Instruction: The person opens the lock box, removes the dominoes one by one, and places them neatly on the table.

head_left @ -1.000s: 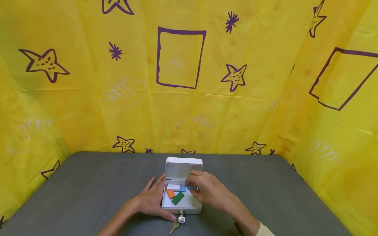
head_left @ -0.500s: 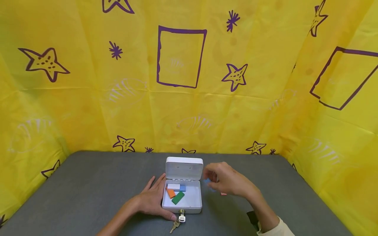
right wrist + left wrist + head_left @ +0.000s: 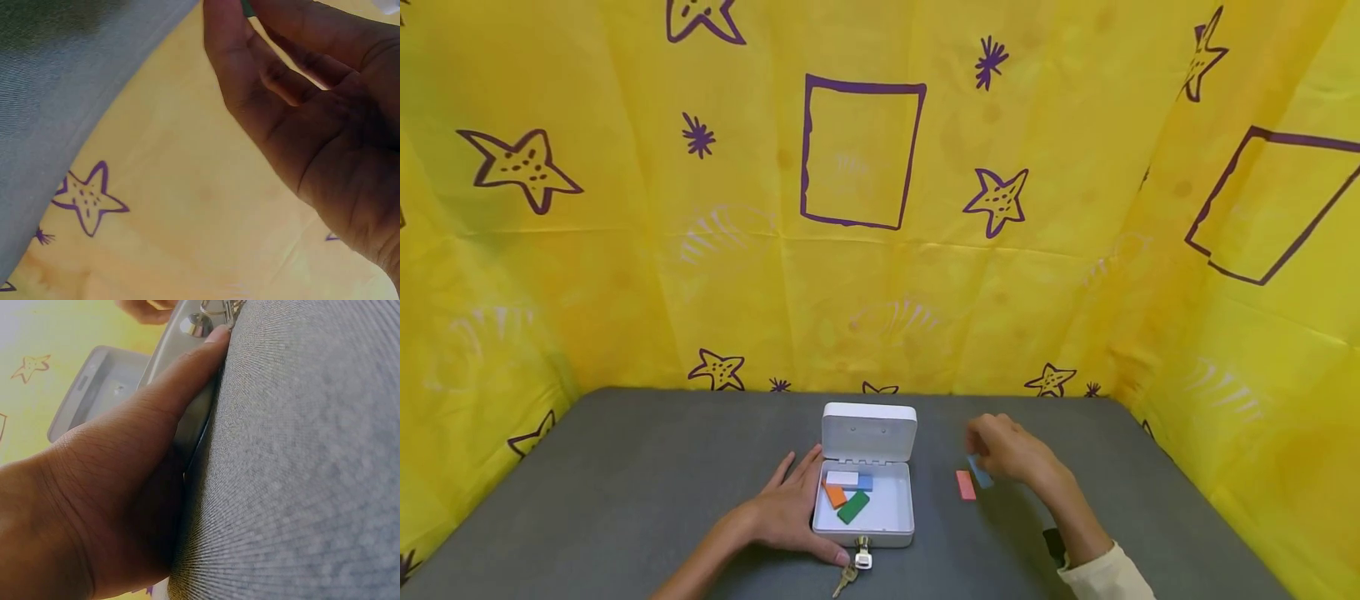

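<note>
A white metal cash box stands with its lid raised. Inside lie a white block, an orange block, a green block and a light blue block. My left hand rests against the box's left side, fingers straight. In the left wrist view its thumb lies along the front face. My right hand pinches another blue block over the table, beside a pink block. Its fingertips are partly hidden.
A key sits in the box's front lock, and a second key hangs from it by the left thumb. The grey table meets a yellow cloth with purple starfish drawings at the back and sides.
My right hand has left the box and moved right with the blue block, to beside the pink block, which has come into view. The left hand has stayed on the box.
</note>
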`<state>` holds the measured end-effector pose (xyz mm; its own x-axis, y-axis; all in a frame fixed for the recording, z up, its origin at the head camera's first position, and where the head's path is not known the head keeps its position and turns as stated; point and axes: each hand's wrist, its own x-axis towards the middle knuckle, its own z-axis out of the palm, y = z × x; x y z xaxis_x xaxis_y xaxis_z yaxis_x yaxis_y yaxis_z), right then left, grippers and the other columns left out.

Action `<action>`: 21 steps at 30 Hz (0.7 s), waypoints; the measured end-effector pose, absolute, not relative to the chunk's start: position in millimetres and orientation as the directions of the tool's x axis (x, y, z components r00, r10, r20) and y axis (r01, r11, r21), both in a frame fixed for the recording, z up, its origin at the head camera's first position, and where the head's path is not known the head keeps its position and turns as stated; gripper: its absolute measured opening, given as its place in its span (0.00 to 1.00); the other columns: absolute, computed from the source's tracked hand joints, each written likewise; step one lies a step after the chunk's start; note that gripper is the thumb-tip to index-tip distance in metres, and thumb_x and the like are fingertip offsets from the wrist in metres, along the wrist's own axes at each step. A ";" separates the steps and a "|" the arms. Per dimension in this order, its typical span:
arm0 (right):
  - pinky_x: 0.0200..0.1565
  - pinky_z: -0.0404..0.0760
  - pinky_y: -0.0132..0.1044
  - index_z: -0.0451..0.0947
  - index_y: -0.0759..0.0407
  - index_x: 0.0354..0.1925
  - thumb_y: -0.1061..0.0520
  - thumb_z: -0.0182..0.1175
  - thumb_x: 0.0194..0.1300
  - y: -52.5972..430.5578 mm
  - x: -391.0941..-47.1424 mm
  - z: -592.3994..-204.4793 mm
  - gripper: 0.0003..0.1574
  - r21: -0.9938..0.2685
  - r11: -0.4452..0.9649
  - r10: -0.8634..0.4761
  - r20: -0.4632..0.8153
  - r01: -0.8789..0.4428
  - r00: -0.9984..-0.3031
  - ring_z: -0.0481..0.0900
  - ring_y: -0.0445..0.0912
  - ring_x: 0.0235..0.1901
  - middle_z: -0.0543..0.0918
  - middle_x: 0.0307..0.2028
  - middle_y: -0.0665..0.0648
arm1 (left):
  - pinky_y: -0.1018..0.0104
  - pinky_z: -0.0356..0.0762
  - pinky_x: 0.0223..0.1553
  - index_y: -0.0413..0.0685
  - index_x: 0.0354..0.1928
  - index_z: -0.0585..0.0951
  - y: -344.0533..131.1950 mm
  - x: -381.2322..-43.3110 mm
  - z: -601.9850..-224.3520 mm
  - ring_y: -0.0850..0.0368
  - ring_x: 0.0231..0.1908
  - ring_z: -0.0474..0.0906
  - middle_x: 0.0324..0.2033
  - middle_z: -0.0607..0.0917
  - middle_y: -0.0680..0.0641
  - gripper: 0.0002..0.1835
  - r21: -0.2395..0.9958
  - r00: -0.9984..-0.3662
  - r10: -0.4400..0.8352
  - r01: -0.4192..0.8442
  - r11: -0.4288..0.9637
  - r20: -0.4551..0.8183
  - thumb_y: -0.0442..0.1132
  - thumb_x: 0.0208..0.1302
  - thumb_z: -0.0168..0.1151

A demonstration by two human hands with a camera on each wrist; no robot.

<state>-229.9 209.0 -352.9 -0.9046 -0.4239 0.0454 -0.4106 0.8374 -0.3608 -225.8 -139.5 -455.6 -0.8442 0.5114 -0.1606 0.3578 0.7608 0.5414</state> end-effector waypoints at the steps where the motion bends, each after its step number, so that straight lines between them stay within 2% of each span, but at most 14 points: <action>1: 0.28 0.71 0.34 0.79 0.59 0.30 0.76 0.65 0.56 209.5 -230.4 -354.7 0.13 -0.370 0.846 -0.402 0.030 -0.384 -0.915 0.71 0.42 0.25 0.76 0.24 0.51 | 0.33 0.27 0.81 0.36 0.83 0.45 -139.7 -225.9 -456.5 0.39 0.85 0.38 0.83 0.45 0.33 0.81 0.541 -0.845 0.510 0.357 0.761 -0.160 0.82 0.40 0.72; 6: 0.27 0.75 0.36 0.79 0.61 0.31 0.78 0.66 0.56 212.8 -235.8 -364.9 0.14 -0.401 0.873 -0.322 -0.044 -0.278 -0.946 0.77 0.46 0.21 0.77 0.25 0.54 | 0.33 0.26 0.82 0.34 0.82 0.45 -141.7 -227.5 -460.8 0.39 0.85 0.38 0.83 0.46 0.32 0.81 0.542 -0.851 0.503 0.356 0.761 -0.147 0.81 0.40 0.73; 13: 0.26 0.81 0.36 0.79 0.64 0.32 0.78 0.67 0.56 216.9 -246.1 -375.7 0.13 -0.429 0.872 -0.305 -0.098 -0.237 -0.947 0.79 0.46 0.21 0.79 0.27 0.57 | 0.33 0.25 0.81 0.36 0.82 0.46 -141.5 -229.1 -462.1 0.39 0.85 0.37 0.83 0.46 0.32 0.80 0.546 -0.848 0.514 0.371 0.751 -0.131 0.81 0.40 0.73; 21: 0.25 0.78 0.34 0.81 0.66 0.32 0.77 0.68 0.54 214.7 -246.5 -385.2 0.11 -0.435 0.880 -0.257 -0.100 -0.190 -0.961 0.79 0.45 0.19 0.82 0.24 0.57 | 0.33 0.25 0.81 0.36 0.82 0.46 -140.0 -228.9 -462.5 0.39 0.85 0.37 0.83 0.46 0.32 0.80 0.550 -0.848 0.511 0.363 0.752 -0.140 0.81 0.40 0.73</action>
<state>-246.5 214.7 -385.2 -0.9612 -0.2571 -0.0997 -0.1903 0.8800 -0.4352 -228.9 -140.0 -462.5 -0.8479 0.5115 -0.1395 0.3632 0.7521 0.5500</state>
